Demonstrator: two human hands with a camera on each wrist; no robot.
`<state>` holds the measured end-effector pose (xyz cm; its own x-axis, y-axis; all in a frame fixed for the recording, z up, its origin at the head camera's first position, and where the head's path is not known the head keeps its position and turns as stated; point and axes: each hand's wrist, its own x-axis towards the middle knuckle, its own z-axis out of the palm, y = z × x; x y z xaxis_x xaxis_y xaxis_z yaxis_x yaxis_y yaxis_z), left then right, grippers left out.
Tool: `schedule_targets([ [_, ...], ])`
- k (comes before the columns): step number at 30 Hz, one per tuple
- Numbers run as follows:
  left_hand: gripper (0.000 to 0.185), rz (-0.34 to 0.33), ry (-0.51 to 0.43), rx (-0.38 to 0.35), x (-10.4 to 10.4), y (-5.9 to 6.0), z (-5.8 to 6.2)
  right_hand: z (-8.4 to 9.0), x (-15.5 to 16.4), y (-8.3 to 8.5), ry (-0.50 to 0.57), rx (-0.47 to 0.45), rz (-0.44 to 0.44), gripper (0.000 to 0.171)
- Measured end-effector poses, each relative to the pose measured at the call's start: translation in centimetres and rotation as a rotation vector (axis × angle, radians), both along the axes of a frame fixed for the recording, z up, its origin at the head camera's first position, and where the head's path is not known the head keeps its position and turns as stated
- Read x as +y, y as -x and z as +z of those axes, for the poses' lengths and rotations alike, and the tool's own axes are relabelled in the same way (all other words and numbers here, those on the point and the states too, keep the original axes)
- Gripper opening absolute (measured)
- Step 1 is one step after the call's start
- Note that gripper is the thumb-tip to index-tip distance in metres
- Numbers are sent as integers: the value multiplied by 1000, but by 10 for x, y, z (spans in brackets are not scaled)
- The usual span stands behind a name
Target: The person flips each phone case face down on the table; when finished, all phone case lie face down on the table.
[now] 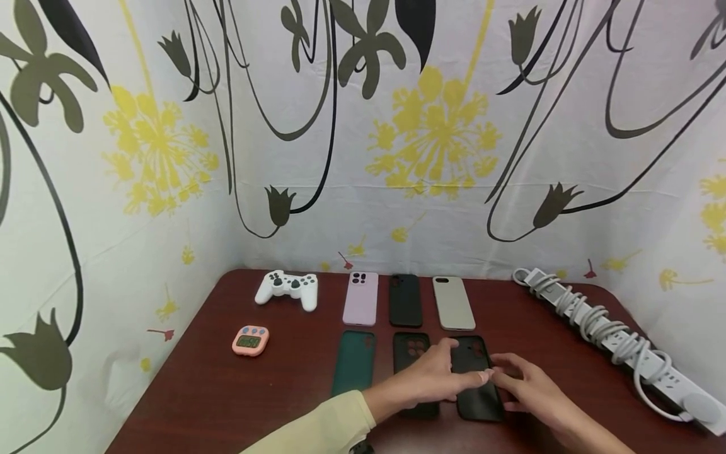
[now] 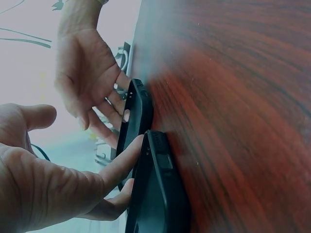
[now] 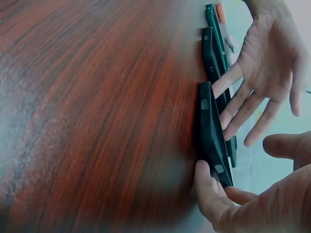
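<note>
The black phone case (image 1: 478, 378) lies flat on the worktop (image 1: 215, 391), lower right of centre in the head view, rightmost of the near row; my left hand (image 1: 437, 375) rests straight fingers on its left edge; my right hand (image 1: 524, 384), fingers relaxed, touches its right edge, thumb perhaps tucked under; a second black case (image 1: 413, 359) lies just beside it; a green case (image 1: 354, 362) further left.

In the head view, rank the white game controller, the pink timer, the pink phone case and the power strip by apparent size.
Largest to smallest:
1. power strip, longest by far, though it runs toward the camera.
2. pink phone case and white game controller: too alike to rank.
3. pink timer, smallest despite lying nearer the camera.
</note>
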<state>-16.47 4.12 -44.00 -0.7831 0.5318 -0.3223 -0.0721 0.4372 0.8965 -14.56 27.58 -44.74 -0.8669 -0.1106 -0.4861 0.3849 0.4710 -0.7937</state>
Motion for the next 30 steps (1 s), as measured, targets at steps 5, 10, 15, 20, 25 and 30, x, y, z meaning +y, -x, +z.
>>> schedule_targets([
  [5,75,3,63,26,4,-2,-1,5,4,-2,34,1,-23,73],
  [10,75,-5,85,32,8,-4,-1,6,13,-4,112,4,-51,67],
  [15,73,-32,76,20,13,-6,-2,9,27,-4,204,-5,-10,67],
  [20,73,-39,122,49,19,-9,-4,8,29,-6,237,-10,5,69],
  [25,75,-19,155,75,23,-10,-3,10,23,-7,236,4,-1,70],
  [30,76,-19,159,99,23,-10,-1,14,13,-5,239,23,-22,69],
])
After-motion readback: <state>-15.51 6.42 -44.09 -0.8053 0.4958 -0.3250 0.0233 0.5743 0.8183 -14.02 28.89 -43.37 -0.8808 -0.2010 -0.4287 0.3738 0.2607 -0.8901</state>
